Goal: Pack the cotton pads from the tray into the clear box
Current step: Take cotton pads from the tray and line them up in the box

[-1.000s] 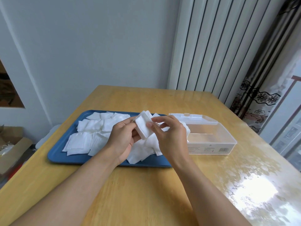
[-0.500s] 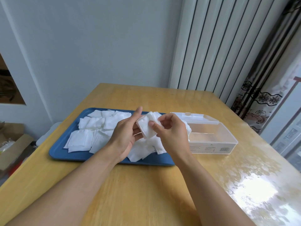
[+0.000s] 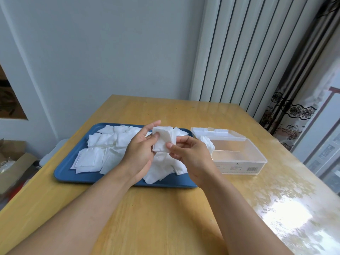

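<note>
A small stack of white cotton pads (image 3: 163, 138) is held above the blue tray (image 3: 64, 172), between both hands. My left hand (image 3: 139, 150) holds its left edge with thumb and fingers. My right hand (image 3: 189, 155) pinches its lower right corner. Several loose white cotton pads (image 3: 95, 155) lie scattered on the tray, partly hidden by my hands. The clear box (image 3: 239, 162) stands open to the right of the tray, with a few pads (image 3: 207, 142) at its left end.
The box's clear lid (image 3: 217, 133) lies open behind it. The wooden table (image 3: 165, 218) has sun glare at the front right. A cardboard box (image 3: 12, 168) sits on the floor at the left. A curtain (image 3: 287, 116) hangs at the back right.
The stack in my hands has turned from tilted to nearly upright and squared. My left fingers have stretched up behind it. Both hands stay over the tray.
</note>
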Demonstrator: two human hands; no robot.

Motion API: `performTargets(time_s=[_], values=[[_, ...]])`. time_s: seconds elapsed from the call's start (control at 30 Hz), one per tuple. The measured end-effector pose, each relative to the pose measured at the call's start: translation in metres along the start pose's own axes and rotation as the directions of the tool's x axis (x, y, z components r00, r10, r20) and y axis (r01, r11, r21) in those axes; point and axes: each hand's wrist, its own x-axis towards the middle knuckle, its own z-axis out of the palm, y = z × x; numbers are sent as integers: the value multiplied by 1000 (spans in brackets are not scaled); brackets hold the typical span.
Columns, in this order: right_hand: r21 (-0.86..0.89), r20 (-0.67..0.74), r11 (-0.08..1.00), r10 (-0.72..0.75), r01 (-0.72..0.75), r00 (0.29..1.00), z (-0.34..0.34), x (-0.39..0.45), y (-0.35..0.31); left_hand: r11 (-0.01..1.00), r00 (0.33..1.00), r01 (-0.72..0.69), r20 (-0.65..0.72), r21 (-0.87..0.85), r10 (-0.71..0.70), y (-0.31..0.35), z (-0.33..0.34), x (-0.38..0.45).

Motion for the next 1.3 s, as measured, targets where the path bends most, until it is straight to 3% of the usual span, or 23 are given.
performTargets(time_s=[0.07, 0.17, 0.27, 0.37, 0.47, 0.6, 0.7, 0.77, 0.9, 0.97, 1.07, 1.3], values=[[-24, -10, 999, -22, 22, 1000, 1, -2, 0, 995, 999, 35, -2, -89, -35, 1, 4, -1], [-49, -47, 997, -57, 55, 997, 1, -5, -2, 996, 998, 60, 13, -73, -60, 0, 7, -3], [-92, -126, 989, -129, 117, 984, 2, -4, -3, 994, 1000, 23, -14, 111, -21, -2, 4, -2], [-221, -201, 962, -205, 159, 958, 1, -2, -5, 904, 988, -82, -85, 419, 129, -6, 0, -1], [-184, -84, 980, -87, 71, 993, 4, -6, -10, 815, 975, -194, 14, 546, 222, -5, 1, -6], [-51, -67, 999, -19, 16, 998, 3, -6, -12, 765, 969, -244, 175, 596, 173, -4, 1, -9], [40, -11, 999, 32, -31, 999, 1, -5, -11, 750, 948, -298, 272, 591, 162, -5, -1, -11], [91, -9, 996, 28, -27, 1000, 1, -4, -10, 812, 944, -310, 265, 495, 198, -2, 2, -12], [61, -25, 997, -36, 37, 999, 0, -3, -9, 932, 958, -257, -60, 254, 280, 6, 2, -3], [48, -7, 997, -61, 61, 998, 0, -2, -9, 965, 980, -138, -107, 225, 165, 6, -2, 1], [29, 14, 996, -86, 85, 996, -1, -1, -8, 970, 997, -26, -67, 241, 44, 2, -2, 1], [-90, 5, 991, -95, 95, 996, -3, 3, -1, 908, 984, -128, -60, 399, 166, -7, 0, 0]])
